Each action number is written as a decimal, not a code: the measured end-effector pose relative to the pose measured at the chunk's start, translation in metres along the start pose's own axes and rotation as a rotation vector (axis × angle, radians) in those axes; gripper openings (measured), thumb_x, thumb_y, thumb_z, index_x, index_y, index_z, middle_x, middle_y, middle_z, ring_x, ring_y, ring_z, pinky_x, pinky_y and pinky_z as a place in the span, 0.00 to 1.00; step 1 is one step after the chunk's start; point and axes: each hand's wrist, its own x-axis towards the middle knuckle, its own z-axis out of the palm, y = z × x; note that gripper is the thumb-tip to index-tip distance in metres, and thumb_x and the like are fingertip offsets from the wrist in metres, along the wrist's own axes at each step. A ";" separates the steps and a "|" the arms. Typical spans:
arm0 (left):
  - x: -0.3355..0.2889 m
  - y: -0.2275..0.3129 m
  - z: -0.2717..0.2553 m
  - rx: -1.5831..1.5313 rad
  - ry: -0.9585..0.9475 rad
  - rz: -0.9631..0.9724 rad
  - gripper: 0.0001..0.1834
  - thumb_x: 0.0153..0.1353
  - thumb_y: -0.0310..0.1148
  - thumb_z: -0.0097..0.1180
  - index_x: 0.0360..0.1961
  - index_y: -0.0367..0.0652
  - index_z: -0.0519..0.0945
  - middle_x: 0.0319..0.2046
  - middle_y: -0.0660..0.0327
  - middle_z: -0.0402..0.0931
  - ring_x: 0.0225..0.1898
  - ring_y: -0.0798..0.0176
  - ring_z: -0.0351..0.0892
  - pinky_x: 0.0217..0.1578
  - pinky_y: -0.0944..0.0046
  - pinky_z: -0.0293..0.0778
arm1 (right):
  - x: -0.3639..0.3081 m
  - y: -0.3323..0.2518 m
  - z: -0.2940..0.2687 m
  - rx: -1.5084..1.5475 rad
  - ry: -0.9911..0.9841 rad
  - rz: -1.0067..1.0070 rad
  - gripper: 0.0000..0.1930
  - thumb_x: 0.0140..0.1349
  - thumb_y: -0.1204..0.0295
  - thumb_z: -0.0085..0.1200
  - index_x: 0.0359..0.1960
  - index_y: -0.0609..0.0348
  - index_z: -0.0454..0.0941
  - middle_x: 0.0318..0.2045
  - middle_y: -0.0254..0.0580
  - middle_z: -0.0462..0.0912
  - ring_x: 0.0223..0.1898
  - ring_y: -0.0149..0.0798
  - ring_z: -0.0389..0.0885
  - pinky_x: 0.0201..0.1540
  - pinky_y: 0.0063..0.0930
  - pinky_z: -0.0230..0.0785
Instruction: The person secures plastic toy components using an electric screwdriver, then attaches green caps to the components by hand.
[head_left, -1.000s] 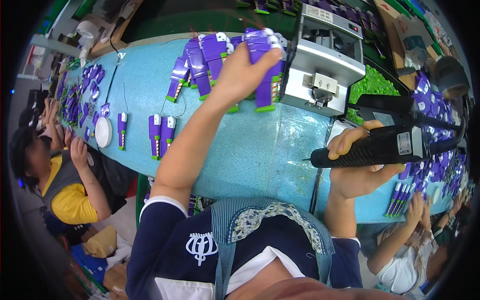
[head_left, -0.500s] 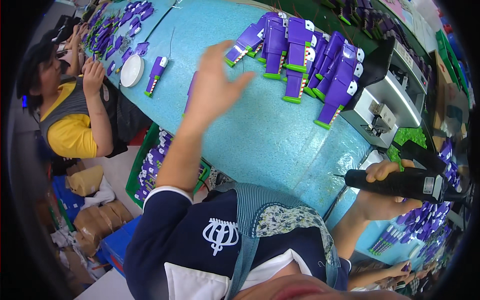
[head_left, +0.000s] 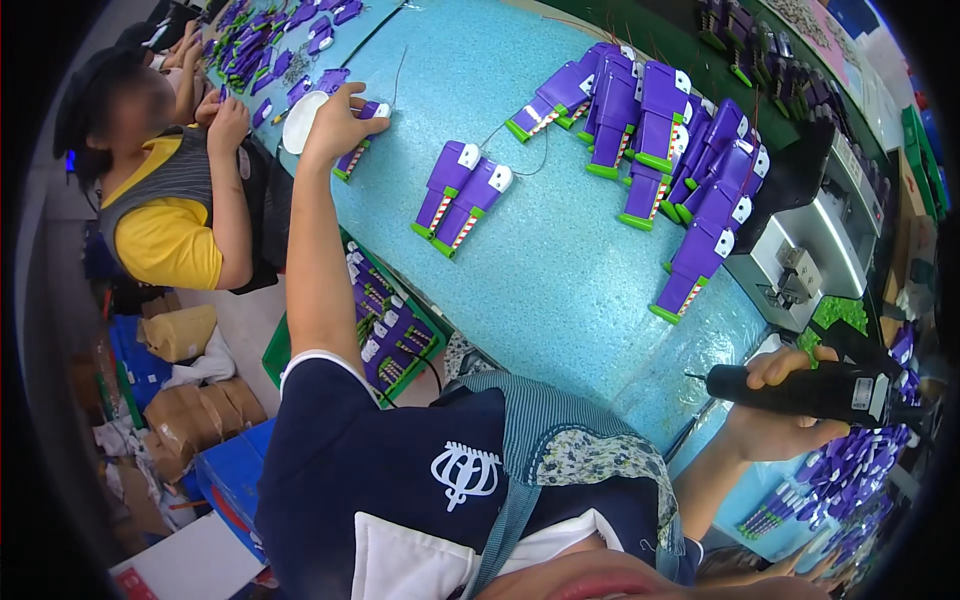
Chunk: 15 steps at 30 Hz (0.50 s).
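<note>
My left hand (head_left: 335, 128) reaches across the table to a purple plastic piece (head_left: 352, 158) with a white rounded end and green tip. Its fingers close around the upper part of that piece, which still lies on the blue table, partly hidden by the hand. In my right hand (head_left: 765, 420) is a black electric screwdriver (head_left: 800, 392), held sideways with its bit pointing left. Two similar purple pieces (head_left: 458, 198) lie side by side mid-table, with thin wires at their white ends. A heap of such pieces (head_left: 640, 130) is stacked beyond, to the right.
A white bowl (head_left: 300, 122) stands beside my left hand. A silver-and-black machine (head_left: 815, 240) sits at the right. Below the table edge is a green crate (head_left: 430, 350) of purple parts. A co-worker in a yellow shirt (head_left: 175, 240) sits at the left.
My left hand has moved from mid-table to the far left and onto the single purple piece. Two pieces now show where it hovered. The screwdriver stays in my right hand; the view has shifted.
</note>
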 end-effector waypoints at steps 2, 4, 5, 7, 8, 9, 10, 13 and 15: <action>-0.002 0.009 -0.005 -0.007 -0.042 -0.048 0.41 0.41 0.34 0.71 0.57 0.32 0.66 0.47 0.48 0.75 0.38 0.57 0.80 0.38 0.61 0.76 | 0.001 0.001 0.002 -0.021 0.020 0.008 0.43 0.59 0.32 0.28 0.50 0.67 0.62 0.17 0.43 0.70 0.15 0.34 0.66 0.20 0.25 0.62; -0.017 0.031 -0.007 -0.184 -0.097 -0.018 0.43 0.41 0.34 0.71 0.58 0.32 0.65 0.47 0.47 0.75 0.39 0.57 0.79 0.38 0.62 0.76 | 0.000 0.002 0.002 -0.021 0.024 0.006 0.43 0.59 0.32 0.28 0.49 0.67 0.62 0.17 0.43 0.70 0.15 0.34 0.67 0.19 0.25 0.62; -0.027 0.042 -0.005 -0.361 -0.147 0.003 0.45 0.40 0.35 0.72 0.59 0.31 0.63 0.47 0.46 0.75 0.40 0.58 0.79 0.38 0.62 0.75 | 0.000 0.002 0.002 -0.019 0.019 0.005 0.43 0.59 0.32 0.28 0.49 0.67 0.62 0.17 0.43 0.70 0.15 0.34 0.67 0.19 0.25 0.63; -0.049 0.058 0.005 -0.361 -0.225 0.058 0.47 0.39 0.36 0.72 0.60 0.31 0.63 0.47 0.46 0.75 0.41 0.58 0.79 0.38 0.62 0.75 | 0.001 0.005 0.003 -0.019 0.010 0.001 0.43 0.59 0.31 0.28 0.48 0.68 0.62 0.17 0.43 0.70 0.15 0.34 0.68 0.19 0.25 0.62; -0.057 0.065 0.011 -0.359 -0.300 0.115 0.48 0.38 0.36 0.73 0.60 0.31 0.62 0.47 0.45 0.74 0.41 0.58 0.78 0.38 0.62 0.75 | 0.001 0.006 0.003 -0.016 0.001 -0.006 0.43 0.59 0.31 0.29 0.48 0.68 0.62 0.17 0.43 0.70 0.16 0.34 0.68 0.18 0.25 0.62; -0.063 0.070 0.015 -0.357 -0.304 0.116 0.48 0.38 0.36 0.73 0.60 0.31 0.62 0.47 0.45 0.74 0.41 0.58 0.78 0.38 0.62 0.75 | 0.001 0.007 0.003 -0.017 -0.003 0.008 0.43 0.59 0.31 0.29 0.48 0.68 0.61 0.18 0.44 0.70 0.16 0.34 0.68 0.18 0.24 0.62; -0.067 0.075 0.019 -0.299 -0.339 0.098 0.49 0.38 0.37 0.73 0.60 0.31 0.62 0.47 0.44 0.74 0.41 0.58 0.78 0.39 0.62 0.75 | 0.001 0.007 0.003 -0.016 0.003 0.009 0.43 0.59 0.31 0.29 0.48 0.68 0.61 0.18 0.44 0.70 0.16 0.34 0.68 0.18 0.24 0.62; -0.070 0.082 0.026 -0.168 -0.357 0.055 0.48 0.37 0.37 0.74 0.58 0.31 0.64 0.46 0.44 0.75 0.40 0.59 0.77 0.39 0.62 0.75 | 0.001 0.007 0.002 0.008 -0.003 0.035 0.43 0.58 0.31 0.30 0.49 0.67 0.60 0.18 0.44 0.70 0.16 0.35 0.68 0.18 0.23 0.64; -0.070 0.080 0.030 -0.097 -0.339 0.034 0.46 0.36 0.37 0.74 0.57 0.30 0.66 0.45 0.45 0.75 0.39 0.59 0.77 0.39 0.63 0.75 | -0.001 0.006 0.002 0.015 0.002 0.034 0.43 0.58 0.31 0.30 0.49 0.67 0.60 0.18 0.44 0.70 0.16 0.35 0.68 0.18 0.23 0.64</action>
